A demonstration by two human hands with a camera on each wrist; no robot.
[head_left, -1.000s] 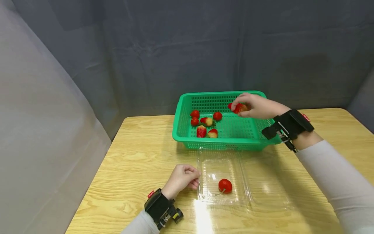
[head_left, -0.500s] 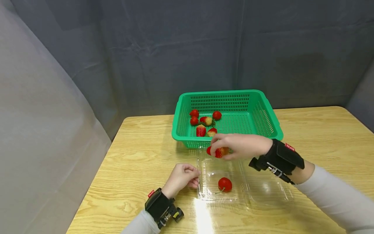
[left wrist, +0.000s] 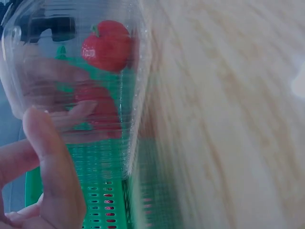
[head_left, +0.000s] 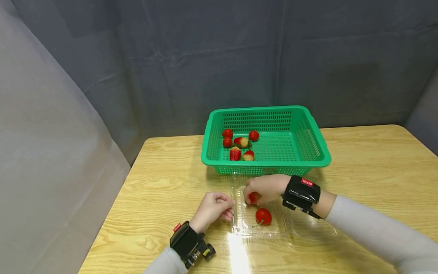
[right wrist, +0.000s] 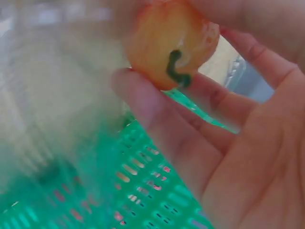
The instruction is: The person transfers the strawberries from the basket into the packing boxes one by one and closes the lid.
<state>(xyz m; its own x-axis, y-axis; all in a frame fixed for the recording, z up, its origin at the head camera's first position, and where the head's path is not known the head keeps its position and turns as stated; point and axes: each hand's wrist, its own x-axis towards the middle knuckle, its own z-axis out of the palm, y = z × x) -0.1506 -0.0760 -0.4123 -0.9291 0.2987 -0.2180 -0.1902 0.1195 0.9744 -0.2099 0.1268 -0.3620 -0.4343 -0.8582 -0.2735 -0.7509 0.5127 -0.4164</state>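
Note:
My right hand [head_left: 267, 187] holds a strawberry [head_left: 254, 197] between thumb and fingers, low over the back part of a clear plastic clamshell box [head_left: 243, 228]. In the right wrist view the strawberry [right wrist: 164, 45] shows a yellowish end and a short green stem. A round red fruit [head_left: 263, 216] with a thin stem lies nearer the front of the box. At the box's left rim, my left hand [head_left: 212, 208] pinches the edge with thumb and fingers. The left wrist view has that red fruit [left wrist: 108, 47] behind the clear wall.
Behind the box stands a green plastic basket [head_left: 267, 163], with several strawberries [head_left: 235, 153] gathered in its left half. The clear lid [head_left: 313, 228] lies folded out to the right on the wooden table [head_left: 164, 198]. A dark cloth [head_left: 212, 68] hangs behind the table.
My right hand has carried the strawberry out of the green basket, toward me and to the left, down to the clear box. The left hand stays at the rim.

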